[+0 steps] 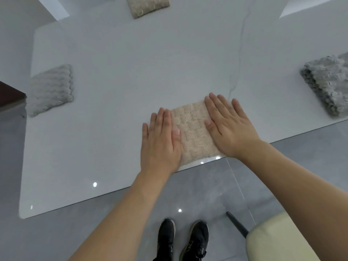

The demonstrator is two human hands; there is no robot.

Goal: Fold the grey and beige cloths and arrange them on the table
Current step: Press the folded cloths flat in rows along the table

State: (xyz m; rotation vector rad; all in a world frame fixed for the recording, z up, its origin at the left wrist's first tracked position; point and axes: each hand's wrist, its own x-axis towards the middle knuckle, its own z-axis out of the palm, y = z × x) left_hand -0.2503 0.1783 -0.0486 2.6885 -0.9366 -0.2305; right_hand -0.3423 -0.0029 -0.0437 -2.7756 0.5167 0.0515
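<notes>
A folded beige cloth (194, 131) lies at the near edge of the white table (122, 76). My left hand (161, 140) presses flat on its left side, fingers straight. On its right side my right hand (229, 127) lies flat, fingers spread and straight. A folded light grey cloth (50, 89) sits at the table's left edge. Another folded beige cloth (147, 5) rests at the far side. A darker grey folded cloth (328, 87) lies at the right edge.
The table's near edge (113, 191) runs diagonally in front of me. A cream chair seat (278, 238) with a dark leg stands at the lower right. My black shoes (182, 240) stand on the grey tiled floor.
</notes>
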